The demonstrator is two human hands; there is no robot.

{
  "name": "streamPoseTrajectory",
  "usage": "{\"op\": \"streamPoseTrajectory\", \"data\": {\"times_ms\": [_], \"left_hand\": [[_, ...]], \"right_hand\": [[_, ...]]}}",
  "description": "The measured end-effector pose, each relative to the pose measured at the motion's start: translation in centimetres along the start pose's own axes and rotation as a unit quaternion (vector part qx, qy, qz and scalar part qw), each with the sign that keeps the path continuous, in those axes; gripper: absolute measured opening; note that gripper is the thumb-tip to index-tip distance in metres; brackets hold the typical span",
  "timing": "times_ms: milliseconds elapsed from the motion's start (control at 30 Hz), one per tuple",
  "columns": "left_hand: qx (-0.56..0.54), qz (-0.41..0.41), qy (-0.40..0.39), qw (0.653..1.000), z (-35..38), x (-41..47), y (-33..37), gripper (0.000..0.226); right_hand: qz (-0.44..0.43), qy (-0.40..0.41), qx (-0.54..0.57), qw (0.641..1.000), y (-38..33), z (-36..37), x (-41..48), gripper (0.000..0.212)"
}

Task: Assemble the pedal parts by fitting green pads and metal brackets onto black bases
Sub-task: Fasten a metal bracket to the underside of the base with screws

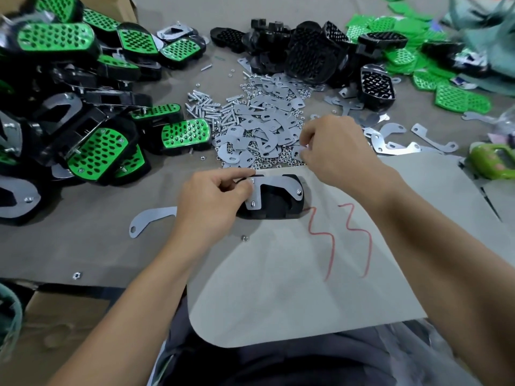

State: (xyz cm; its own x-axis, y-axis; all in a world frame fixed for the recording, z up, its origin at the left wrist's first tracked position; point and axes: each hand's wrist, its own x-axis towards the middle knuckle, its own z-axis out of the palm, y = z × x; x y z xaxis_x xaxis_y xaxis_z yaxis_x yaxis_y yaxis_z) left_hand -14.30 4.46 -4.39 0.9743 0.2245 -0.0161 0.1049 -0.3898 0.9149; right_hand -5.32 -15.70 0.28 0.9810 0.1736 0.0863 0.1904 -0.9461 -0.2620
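Head view: left hand pinched the likely stiff, light metal bracket by its edge atop black base; right hand, just beyond, pinched a small part.

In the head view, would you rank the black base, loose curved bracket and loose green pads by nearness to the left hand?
1. black base: held by the left hand.
2. loose curved bracket: just left of the hand.
3. loose green pads: far right, at the back.

Left hand covers the black base's left end. What the right hand's curled fingertips touch is too small to tell, possibly a nut. Assembled pedal pile cut off at left edge.
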Motion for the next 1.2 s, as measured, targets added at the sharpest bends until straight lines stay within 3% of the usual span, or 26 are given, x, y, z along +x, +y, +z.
{"op": "streamPoseTrajectory", "data": {"times_ms": [100,233,300,433,533,667,733,867,967,1067,1133,1200], "left_hand": [[-0.017,-0.018,0.01,1.0,0.0,-0.2,0.0,0.017],[-0.03,-0.033,0.013,0.999,-0.1,-0.2,0.4,0.017],[-0.061,-0.04,0.012,0.997,-0.4,-0.3,0.7,0.019],[-0.099,-0.036,0.031,0.994,-0.7,-0.3,1.4,0.027],[-0.082,0.004,0.046,0.996,-0.4,-0.1,2.3,0.031],[-0.093,0.038,0.021,0.995,0.4,0.5,4.2,0.022],[-0.143,0.026,0.001,0.989,0.8,1.0,5.2,0.024],[-0.232,0.002,-0.064,0.971,0.8,1.5,6.9,0.018],[-0.219,0.025,-0.061,0.973,0.6,1.6,7.1,0.026],[-0.091,0.142,0.07,0.983,0.7,0.9,6.5,0.025],[0.061,0.301,0.123,0.944,0.9,-0.2,6.1,0.015],[0.149,0.404,0.133,0.893,1.3,-0.7,5.2,0.015]], "right_hand": [[0.01,-0.027,-0.013,0.999,0.3,0.0,0.1,0.023],[-0.017,-0.005,-0.089,0.996,-0.1,0.1,0.0,0.009],[-0.005,0.016,-0.092,0.996,-0.4,0.0,-0.5,0.013],[0.07,0.129,0.01,0.989,0.0,-1.3,-1.5,0.02],[0.136,0.233,0.147,0.952,0.3,-2.1,-2.5,0.024],[0.199,0.143,0.428,0.87,0.5,-2.9,-3.2,0.026],[0.192,0.085,0.504,0.838,0.4,-3.1,-3.6,0.024],[0.14,0.021,0.553,0.821,-0.1,-3.2,-4.9,0.023],[0.123,0.012,0.528,0.84,-0.8,-3.0,-5.6,0.021],[0.178,0.058,0.466,0.865,-1.1,-2.5,-5.9,0.029],[0.174,-0.018,0.541,0.823,-1.9,-2.6,-6.1,0.038],[0.142,-0.087,0.622,0.765,-2.9,-2.5,-6.3,0.029]]}}
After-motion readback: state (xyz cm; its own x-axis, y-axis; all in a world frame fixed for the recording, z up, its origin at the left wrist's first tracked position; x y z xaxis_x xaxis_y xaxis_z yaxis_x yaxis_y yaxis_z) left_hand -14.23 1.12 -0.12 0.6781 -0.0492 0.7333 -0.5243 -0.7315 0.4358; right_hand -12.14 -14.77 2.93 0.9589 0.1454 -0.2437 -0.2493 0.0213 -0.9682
